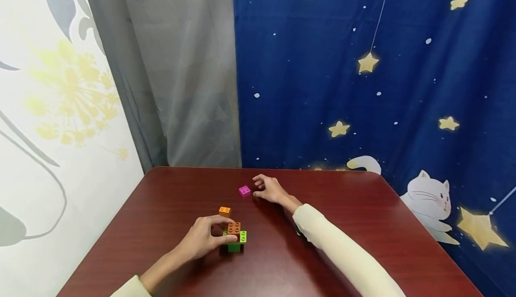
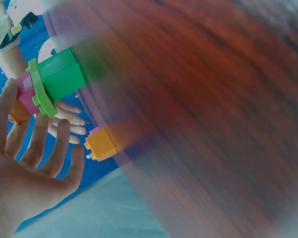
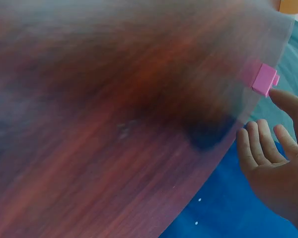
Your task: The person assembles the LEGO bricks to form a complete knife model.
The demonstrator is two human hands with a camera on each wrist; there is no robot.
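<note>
The stack (image 1: 236, 231) stands upright at the lower centre of the head view, green block (image 1: 234, 248) lowest. The left hand (image 1: 201, 238) pinches its upper part between thumb and fingers. Just above in the frame, the orange brick (image 1: 225, 211) sits on the tabletop (image 1: 181, 198). Farther up, near centre, the right hand (image 1: 271, 191) holds nothing, its fingers wide, just beside the pink brick (image 1: 244, 191). A blue curtain (image 1: 298, 86) fills the upper right.
</note>
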